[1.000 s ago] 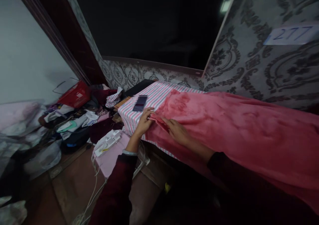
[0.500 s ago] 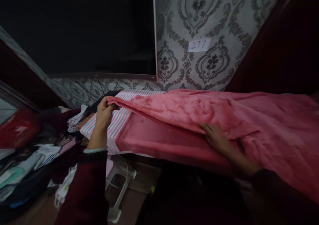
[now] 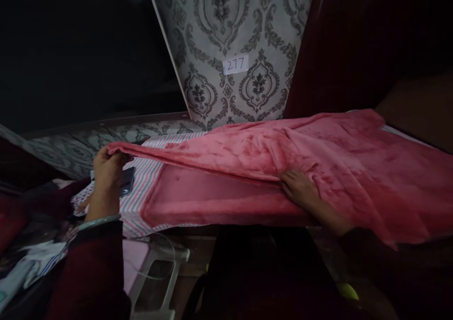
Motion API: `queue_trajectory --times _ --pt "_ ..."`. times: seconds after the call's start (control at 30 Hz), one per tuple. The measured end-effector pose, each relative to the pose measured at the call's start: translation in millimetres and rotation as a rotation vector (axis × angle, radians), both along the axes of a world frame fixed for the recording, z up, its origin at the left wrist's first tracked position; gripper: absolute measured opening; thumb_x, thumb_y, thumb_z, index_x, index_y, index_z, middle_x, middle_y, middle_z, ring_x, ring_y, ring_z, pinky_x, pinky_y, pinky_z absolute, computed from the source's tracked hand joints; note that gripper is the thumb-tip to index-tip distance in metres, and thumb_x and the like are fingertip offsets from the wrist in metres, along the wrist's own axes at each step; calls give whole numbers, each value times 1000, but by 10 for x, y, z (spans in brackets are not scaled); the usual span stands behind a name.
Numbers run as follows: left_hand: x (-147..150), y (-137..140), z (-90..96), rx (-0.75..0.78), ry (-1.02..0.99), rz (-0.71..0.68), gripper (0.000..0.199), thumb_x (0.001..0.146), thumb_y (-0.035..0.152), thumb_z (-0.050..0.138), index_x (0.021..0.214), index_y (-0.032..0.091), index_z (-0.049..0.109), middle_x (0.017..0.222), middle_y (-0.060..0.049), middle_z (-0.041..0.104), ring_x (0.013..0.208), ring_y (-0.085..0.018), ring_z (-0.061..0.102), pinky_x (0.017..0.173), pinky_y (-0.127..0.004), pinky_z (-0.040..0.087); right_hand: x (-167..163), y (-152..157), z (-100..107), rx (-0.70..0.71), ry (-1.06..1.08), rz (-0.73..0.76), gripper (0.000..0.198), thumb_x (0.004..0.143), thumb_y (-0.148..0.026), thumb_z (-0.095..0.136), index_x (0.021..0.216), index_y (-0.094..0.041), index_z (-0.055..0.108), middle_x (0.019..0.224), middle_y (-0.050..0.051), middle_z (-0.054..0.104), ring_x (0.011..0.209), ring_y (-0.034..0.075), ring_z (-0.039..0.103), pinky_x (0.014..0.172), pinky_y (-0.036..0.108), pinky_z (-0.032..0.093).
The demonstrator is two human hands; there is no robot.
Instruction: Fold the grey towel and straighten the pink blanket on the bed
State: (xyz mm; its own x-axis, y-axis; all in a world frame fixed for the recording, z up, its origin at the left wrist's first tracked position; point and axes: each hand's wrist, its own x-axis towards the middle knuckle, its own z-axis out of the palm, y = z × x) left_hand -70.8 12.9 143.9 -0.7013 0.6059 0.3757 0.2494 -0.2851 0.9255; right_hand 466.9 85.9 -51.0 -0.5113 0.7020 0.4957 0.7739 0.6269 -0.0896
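A pink plush blanket [image 3: 244, 152] lies along a narrow surface, partly folded over itself with its fuzzy side up. My left hand [image 3: 109, 166] pinches the blanket's far-left corner, lifted above a striped cloth [image 3: 141, 166]. Along the folded edge, my right hand [image 3: 299, 188] grips the blanket near its middle; the thumb is hidden. Between the two hands the edge is stretched in a line. Below it shows the flat lower layer of the blanket. A dark, flat, phone-like object [image 3: 127, 181] rests on the striped cloth beside my left wrist.
Behind the surface is patterned wallpaper [image 3: 226, 93] with a paper label [image 3: 236, 64] reading 277. A large dark screen [image 3: 88, 51] hangs at the left. A plastic stool [image 3: 161, 263] stands below the front edge, and piled clothes [image 3: 42, 258] lie at the lower left.
My left hand has drawn the blanket corner further left, and the edge is straighter. My right hand stays on the fold. The camera view has turned, and the phone-like object has come into sight.
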Motion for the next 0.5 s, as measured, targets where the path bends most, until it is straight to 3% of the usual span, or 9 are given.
queue_trajectory --times 0.13,0.2,0.27,0.37,0.43,0.5 --pt "36 17 17 16 34 13 25 54 9 65 78 17 60 60 8 62 58 -9 60 64 -23 54 -24 -104 -57 -7 -30 -45 47 93 -32 57 135 -13 63 120 17 67 110 34 59 93 45 45" --pt "57 36 41 18 42 23 24 55 9 65 77 17 59 60 8 61 59 -9 60 64 -22 55 -40 -71 -18 -42 -18 -95 39 88 -21 57 124 -13 69 110 16 70 104 33 61 89 43 45" --pt "94 72 102 13 42 24 24 56 8 66 77 17 59 60 9 61 59 -9 60 65 -23 55 -45 45 136 -134 79 -139 29 82 -10 53 100 -15 75 96 14 72 95 30 64 85 39 46" --pt "205 170 309 8 61 -27 22 61 6 66 79 16 59 62 8 62 60 -9 61 66 -24 56 30 349 675 -296 393 -310 27 79 -1 53 78 -15 75 80 10 74 76 23 65 73 33 47" --pt "322 257 532 38 93 -70 20 66 6 67 81 16 59 64 7 63 59 -8 61 65 -24 55 174 581 1241 -270 503 -421 25 80 1 56 81 -11 77 78 11 75 69 20 64 67 32 46" --pt "464 346 792 96 144 -125 20 71 9 71 84 18 59 66 6 64 59 -8 60 64 -24 54 400 776 1904 -177 575 -491 27 84 0 55 96 -5 78 90 16 76 76 19 65 70 34 46"
